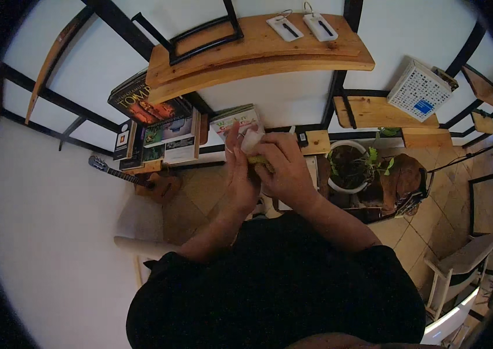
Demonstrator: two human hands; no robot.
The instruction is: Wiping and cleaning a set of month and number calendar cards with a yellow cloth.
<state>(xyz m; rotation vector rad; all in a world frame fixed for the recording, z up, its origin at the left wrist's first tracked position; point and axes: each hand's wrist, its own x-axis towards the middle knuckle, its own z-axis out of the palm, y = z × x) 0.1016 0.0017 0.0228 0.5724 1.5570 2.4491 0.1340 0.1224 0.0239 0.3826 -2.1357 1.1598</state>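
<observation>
My hands are together in front of my chest, below the upper wooden shelf (259, 43). A small white object (251, 139) is held between them, mostly covered by fingers, so its exact kind is unclear. My left hand (242, 174) stands nearly upright with straight fingers, its palm side against the object. Bent over the same object from the other side are the fingers of my right hand (288, 168). Under those fingers shows a bit of a yellow-green thing (258, 159), mostly hidden.
On the upper shelf lie two white tags with rings (285, 29) and a black metal frame (207, 39). Books (150, 104) fill the lower left shelves, above a small guitar (159, 186). At right are a potted plant (347, 168), a white patterned box (420, 90) and a chair (462, 261).
</observation>
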